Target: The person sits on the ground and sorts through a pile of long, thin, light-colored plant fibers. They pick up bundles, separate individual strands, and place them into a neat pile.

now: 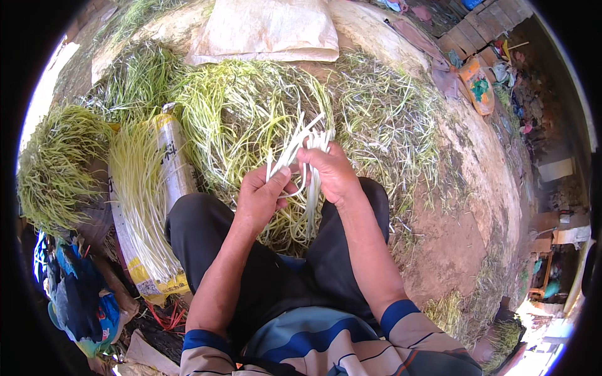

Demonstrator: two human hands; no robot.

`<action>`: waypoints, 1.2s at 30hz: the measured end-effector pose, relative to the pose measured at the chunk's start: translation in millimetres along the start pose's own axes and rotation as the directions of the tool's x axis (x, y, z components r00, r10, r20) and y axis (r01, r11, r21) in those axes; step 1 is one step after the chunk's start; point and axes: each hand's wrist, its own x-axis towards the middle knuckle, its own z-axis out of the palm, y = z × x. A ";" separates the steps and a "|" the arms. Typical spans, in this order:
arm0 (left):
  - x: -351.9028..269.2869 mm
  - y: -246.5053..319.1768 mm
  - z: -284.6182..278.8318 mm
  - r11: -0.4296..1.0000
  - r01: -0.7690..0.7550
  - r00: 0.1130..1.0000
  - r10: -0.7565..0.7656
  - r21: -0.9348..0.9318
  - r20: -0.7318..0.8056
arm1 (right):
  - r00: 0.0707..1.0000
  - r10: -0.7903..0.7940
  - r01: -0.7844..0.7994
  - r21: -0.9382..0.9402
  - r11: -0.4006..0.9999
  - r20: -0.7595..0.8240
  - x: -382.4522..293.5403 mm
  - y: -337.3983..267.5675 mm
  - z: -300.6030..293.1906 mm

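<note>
Between my knees, my left hand (265, 188) pinches the pale ends of several long, thin plant stalks (294, 138). My right hand (331, 169) is close beside it, closed around a bunch of white stalks (312, 202) that hangs down toward my lap. One stalk curves between the two hands. Below and beyond them spreads a heap of yellow-green leafy stalks (225, 103). To the left, a bundle of long pale stalks (141, 192) lies lined up on a white and yellow printed sack (176, 145). My fingers partly hide what they grip.
A large heap of green leaves (61, 164) stands at the far left, above dark and blue cloths and bags (80, 291). Red ties (167, 317) lie near my left knee. A whitish sack (268, 30) lies ahead. Loose greenery (385, 113) covers ground on the right, near an orange-white bag (476, 87).
</note>
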 end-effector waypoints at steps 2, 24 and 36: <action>-2.7 2.5 2.5 1.000 0.004 1.000 -0.004 0.013 -0.002 | 1.000 -0.002 0.002 -0.012 1.000 0.025 -0.9 0.1 -0.2; -5.3 0.1 11.9 0.964 -0.152 0.987 0.160 0.217 -0.021 | 0.995 -0.012 0.020 0.076 0.997 -0.101 -6.1 9.7 4.4; -2.3 -5.5 7.9 0.957 -0.187 0.979 0.199 0.220 -0.033 | 0.983 -0.090 0.136 0.305 0.942 -0.160 -7.4 -0.6 -2.0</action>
